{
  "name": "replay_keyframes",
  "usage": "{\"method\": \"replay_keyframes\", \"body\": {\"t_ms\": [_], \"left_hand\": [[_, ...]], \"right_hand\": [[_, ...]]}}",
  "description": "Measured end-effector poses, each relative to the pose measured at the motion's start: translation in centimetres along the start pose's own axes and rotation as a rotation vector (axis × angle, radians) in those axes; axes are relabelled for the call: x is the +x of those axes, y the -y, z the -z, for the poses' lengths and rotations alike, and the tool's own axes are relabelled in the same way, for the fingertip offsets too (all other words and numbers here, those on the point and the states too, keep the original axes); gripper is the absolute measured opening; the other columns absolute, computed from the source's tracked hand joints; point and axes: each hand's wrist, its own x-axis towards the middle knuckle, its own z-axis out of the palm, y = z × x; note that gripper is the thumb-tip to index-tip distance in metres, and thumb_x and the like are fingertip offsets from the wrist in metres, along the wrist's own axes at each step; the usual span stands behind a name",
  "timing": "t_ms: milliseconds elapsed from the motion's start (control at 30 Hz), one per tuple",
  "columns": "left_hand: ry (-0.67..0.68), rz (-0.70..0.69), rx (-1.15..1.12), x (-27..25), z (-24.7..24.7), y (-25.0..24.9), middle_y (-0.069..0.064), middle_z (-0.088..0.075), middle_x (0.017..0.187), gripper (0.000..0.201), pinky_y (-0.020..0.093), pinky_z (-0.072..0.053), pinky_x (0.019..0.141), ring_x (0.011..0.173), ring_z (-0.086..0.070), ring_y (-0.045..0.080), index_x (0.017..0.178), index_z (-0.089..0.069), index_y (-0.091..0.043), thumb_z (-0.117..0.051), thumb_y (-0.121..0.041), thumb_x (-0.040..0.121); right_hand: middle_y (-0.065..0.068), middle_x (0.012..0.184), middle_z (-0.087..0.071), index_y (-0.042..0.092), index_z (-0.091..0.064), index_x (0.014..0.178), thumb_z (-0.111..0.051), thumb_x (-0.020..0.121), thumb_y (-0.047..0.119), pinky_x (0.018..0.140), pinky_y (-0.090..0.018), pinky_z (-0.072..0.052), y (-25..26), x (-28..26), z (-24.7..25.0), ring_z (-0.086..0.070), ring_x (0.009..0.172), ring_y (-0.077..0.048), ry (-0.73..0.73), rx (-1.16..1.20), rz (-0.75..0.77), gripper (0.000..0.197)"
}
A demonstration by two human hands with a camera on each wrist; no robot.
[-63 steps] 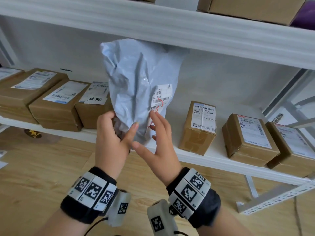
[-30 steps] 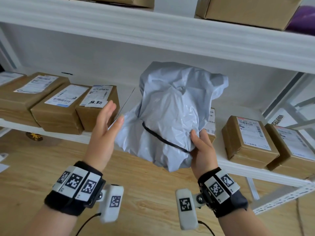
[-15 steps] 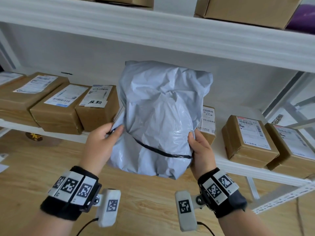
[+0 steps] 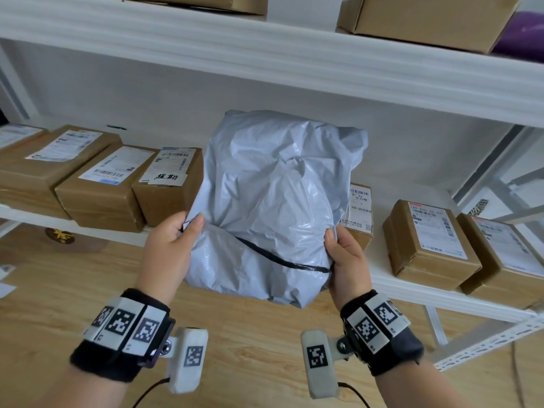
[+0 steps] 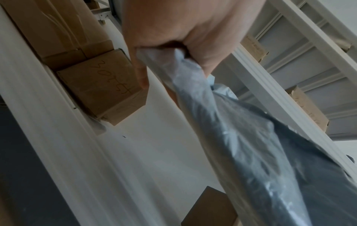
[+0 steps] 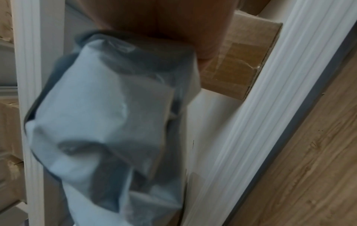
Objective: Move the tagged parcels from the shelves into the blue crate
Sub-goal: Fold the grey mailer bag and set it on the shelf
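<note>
A crumpled grey plastic mailer parcel point(image 4: 273, 201) hangs in the air in front of the middle shelf, a black seam across its lower part. My left hand point(image 4: 173, 245) pinches its lower left edge. My right hand point(image 4: 344, 254) grips its lower right edge. The left wrist view shows the grey parcel point(image 5: 241, 137) bunched in the left hand point(image 5: 173, 35). In the right wrist view the grey parcel point(image 6: 108, 122) fills the middle below my right hand point(image 6: 164, 19). Its label is not visible. No blue crate is in view.
Labelled brown boxes point(image 4: 112, 184) line the white shelf point(image 4: 88, 228) to the left. Three more boxes point(image 4: 429, 240) stand to the right. An upper shelf point(image 4: 265, 57) carries further boxes. A wooden floor point(image 4: 250, 348) lies below.
The parcel was turned so its label faces away and came down lower. My left hand let go, then took the lower left edge; my right hand moved to the right edge.
</note>
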Motion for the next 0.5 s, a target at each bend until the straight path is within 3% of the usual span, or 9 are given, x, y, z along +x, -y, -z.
{"method": "replay_keyframes", "body": {"t_ms": [67, 133, 200, 233, 267, 300, 367, 433, 500], "left_hand": [[-0.004, -0.017, 0.009, 0.0, 0.0, 0.1, 0.032, -0.047, 0.074, 0.073, 0.035, -0.031, 0.061, 0.063, -0.043, 0.027, 0.085, -0.049, 0.009, -0.047, -0.064, 0.082], [0.016, -0.014, 0.009, 0.0, 0.0, 0.2, 0.027, -0.050, 0.071, 0.060, 0.034, -0.031, 0.062, 0.061, -0.045, 0.029, 0.079, -0.050, 0.006, -0.052, -0.054, 0.090], [0.010, -0.024, 0.022, 0.0, 0.0, 0.3, -0.006, -0.054, 0.060, 0.032, 0.028, -0.035, 0.061, 0.058, -0.048, 0.004, 0.075, -0.055, -0.009, -0.056, -0.034, 0.096], [0.018, -0.023, 0.035, 0.1, 0.1, 0.3, -0.018, -0.058, 0.069, 0.014, 0.023, -0.039, 0.065, 0.065, -0.052, -0.004, 0.086, -0.061, -0.018, -0.058, -0.028, 0.095], [0.024, -0.013, 0.045, 0.2, 0.3, 0.3, -0.026, -0.061, 0.087, 0.011, 0.017, -0.042, 0.074, 0.081, -0.056, -0.010, 0.104, -0.062, -0.024, -0.060, -0.025, 0.093], [0.026, -0.009, 0.046, 0.2, 0.4, 0.5, -0.025, -0.060, 0.107, 0.029, 0.014, -0.041, 0.083, 0.097, -0.055, -0.011, 0.120, -0.058, -0.028, -0.062, -0.025, 0.092], [0.009, -0.025, 0.046, 0.3, 0.5, 0.4, -0.019, -0.052, 0.131, 0.046, 0.019, -0.037, 0.096, 0.117, -0.049, -0.005, 0.135, -0.048, -0.030, -0.062, -0.028, 0.091], [-0.024, -0.075, 0.076, 0.0, 0.4, 0.0, -0.018, -0.048, 0.136, 0.049, 0.024, -0.034, 0.100, 0.124, -0.044, 0.000, 0.135, -0.045, -0.033, -0.063, -0.034, 0.089], [-0.055, -0.154, 0.090, -0.3, 0.0, -0.3, -0.015, -0.050, 0.131, 0.045, 0.019, -0.034, 0.096, 0.120, -0.046, 0.002, 0.128, -0.048, -0.034, -0.064, -0.040, 0.086]], "right_hand": [[-0.010, 0.101, -0.069, 0.012, -0.067, 0.099, -0.055, 0.087, 0.024, 0.085, -0.041, -0.049, 0.0, 0.1, -0.1, -0.063, 0.094, -0.026, -0.002, -0.014, 0.003, 0.020], [-0.008, 0.101, -0.070, 0.012, -0.065, 0.103, -0.058, 0.090, 0.024, 0.079, -0.035, -0.052, 0.1, 0.1, -0.2, -0.064, 0.093, -0.023, 0.010, -0.034, 0.014, 0.020], [-0.004, 0.099, -0.071, 0.011, -0.064, 0.105, -0.059, 0.090, 0.026, 0.077, -0.031, -0.053, 0.2, 0.1, -0.2, -0.065, 0.092, -0.020, 0.019, -0.060, 0.027, 0.021], [-0.001, 0.095, -0.071, 0.012, -0.063, 0.103, -0.060, 0.090, 0.026, 0.074, -0.029, -0.054, 0.2, 0.1, -0.3, -0.065, 0.089, -0.017, 0.017, -0.081, 0.040, 0.020], [0.003, 0.090, -0.070, 0.012, -0.063, 0.100, -0.059, 0.089, 0.026, 0.070, -0.025, -0.053, 0.1, 0.1, -0.3, -0.064, 0.084, -0.013, 0.016, -0.115, 0.059, 0.018], [0.007, 0.086, -0.069, 0.013, -0.062, 0.099, -0.056, 0.088, 0.026, 0.069, -0.023, -0.052, 0.1, 0.1, -0.3, -0.063, 0.082, -0.009, 0.009, -0.157, 0.083, 0.018], [0.012, 0.086, -0.068, 0.016, -0.061, 0.100, -0.053, 0.090, 0.025, 0.074, -0.023, -0.048, -0.2, 0.2, -0.4, -0.062, 0.082, -0.006, -0.011, -0.246, 0.131, 0.016], [0.017, 0.087, -0.067, 0.023, -0.060, 0.100, -0.053, 0.091, 0.027, 0.077, -0.023, -0.046, -0.4, 0.1, -0.8, -0.061, 0.084, -0.003, -0.026, -0.327, 0.184, 0.012], [0.017, 0.096, -0.066, 0.028, -0.059, 0.105, -0.051, 0.087, 0.031, 0.081, -0.020, -0.048, -0.3, -0.1, -1.5, -0.061, 0.092, -0.001, -0.032, -0.431, 0.241, 0.019]]}}
